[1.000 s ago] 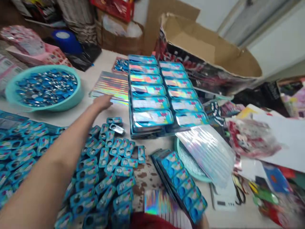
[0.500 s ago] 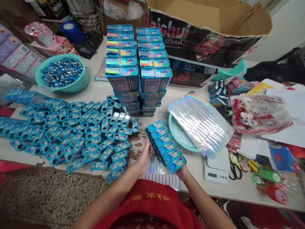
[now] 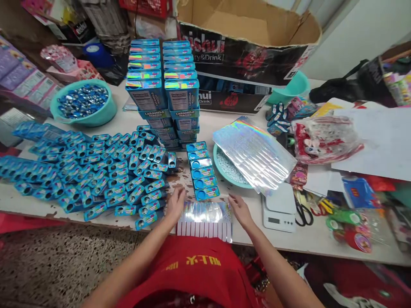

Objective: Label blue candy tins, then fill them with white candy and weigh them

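Note:
A row of small blue boxes (image 3: pixel 203 172) with round openings stands on the table in front of me, free of both hands. My left hand (image 3: pixel 176 203) is open just left of the row's near end, beside the loose blue boxes (image 3: pixel 123 171). To the right, my right hand (image 3: pixel 240 210) is open with fingers stretched, apart from the row. Between my hands, by the table edge, lies a shiny holographic sticker sheet (image 3: pixel 205 212) with a striped paper part. Neither hand holds anything.
Tall stacks of blue boxes (image 3: pixel 147 96) stand behind. A turquoise bowl of wrapped candies (image 3: pixel 107 112) is at left. Holographic sheets (image 3: pixel 253 149) lie across a bowl of white beads (image 3: pixel 229 169). A scale (image 3: pixel 278 214), scissors (image 3: pixel 303 215) and a large carton (image 3: pixel 240 55) are also there.
The row of boxes has left my hands and now stands upright on the table. Both hands have opened and moved apart, and my view has shifted a little to the right.

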A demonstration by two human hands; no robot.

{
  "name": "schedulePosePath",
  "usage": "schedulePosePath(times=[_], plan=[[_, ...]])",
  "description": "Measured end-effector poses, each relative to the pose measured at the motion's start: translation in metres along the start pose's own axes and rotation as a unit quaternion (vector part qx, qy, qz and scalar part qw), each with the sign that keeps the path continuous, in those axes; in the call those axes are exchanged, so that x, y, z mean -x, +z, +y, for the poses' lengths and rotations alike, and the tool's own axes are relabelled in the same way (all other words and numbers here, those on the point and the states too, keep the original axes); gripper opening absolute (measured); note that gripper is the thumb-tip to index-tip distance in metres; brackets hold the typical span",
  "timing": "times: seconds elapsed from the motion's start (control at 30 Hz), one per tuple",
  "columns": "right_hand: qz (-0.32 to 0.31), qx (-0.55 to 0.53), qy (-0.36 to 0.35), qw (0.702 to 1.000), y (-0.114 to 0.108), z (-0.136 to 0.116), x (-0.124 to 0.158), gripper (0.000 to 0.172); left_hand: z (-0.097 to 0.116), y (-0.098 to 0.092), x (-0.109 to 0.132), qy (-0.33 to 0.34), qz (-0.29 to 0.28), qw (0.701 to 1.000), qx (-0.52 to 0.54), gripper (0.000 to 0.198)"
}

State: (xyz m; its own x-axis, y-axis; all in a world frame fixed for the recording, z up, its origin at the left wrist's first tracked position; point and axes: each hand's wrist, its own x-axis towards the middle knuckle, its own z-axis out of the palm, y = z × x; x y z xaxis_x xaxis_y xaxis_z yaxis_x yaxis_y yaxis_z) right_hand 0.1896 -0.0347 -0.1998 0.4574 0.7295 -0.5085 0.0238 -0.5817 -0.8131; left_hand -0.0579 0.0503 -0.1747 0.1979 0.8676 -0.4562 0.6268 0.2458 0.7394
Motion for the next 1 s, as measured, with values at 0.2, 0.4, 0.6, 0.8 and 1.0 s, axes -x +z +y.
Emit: schedulePosePath(times=[0.2, 0.4, 0.6, 0.8, 1.0], plan=[[0.028, -0.01, 0.014, 0.999, -0.004, 0.041, 0.009, 0.045, -0.027, 0.028, 0.033, 0.151, -0.078, 0.969, -0.18, 0.029], [-0.01, -0.04, -0.021, 0.999, 0.01, 0.033, 0.018, 0.044, 0.029, 0.085, 0.016, 0.231, -0.163, 0.939, -0.194, 0.039], [-0.011, 0.069, -0.127, 0.99, -0.008, 0.035, 0.024, 0.038, 0.061, 0.113, 0.004, 0.126, -0.2, 0.945, -0.228, 0.027], [0.09, 0.39, -0.401, 0.824, -0.018, 0.039, 0.021, 0.024, 0.065, 0.113, 0.001, 0.121, -0.206, 0.943, -0.232, 0.029], [0.1, 0.466, -0.474, 0.74, -0.021, 0.046, 0.033, 0.028, 0.066, 0.118, -0.003, 0.111, -0.215, 0.942, -0.231, 0.028]])
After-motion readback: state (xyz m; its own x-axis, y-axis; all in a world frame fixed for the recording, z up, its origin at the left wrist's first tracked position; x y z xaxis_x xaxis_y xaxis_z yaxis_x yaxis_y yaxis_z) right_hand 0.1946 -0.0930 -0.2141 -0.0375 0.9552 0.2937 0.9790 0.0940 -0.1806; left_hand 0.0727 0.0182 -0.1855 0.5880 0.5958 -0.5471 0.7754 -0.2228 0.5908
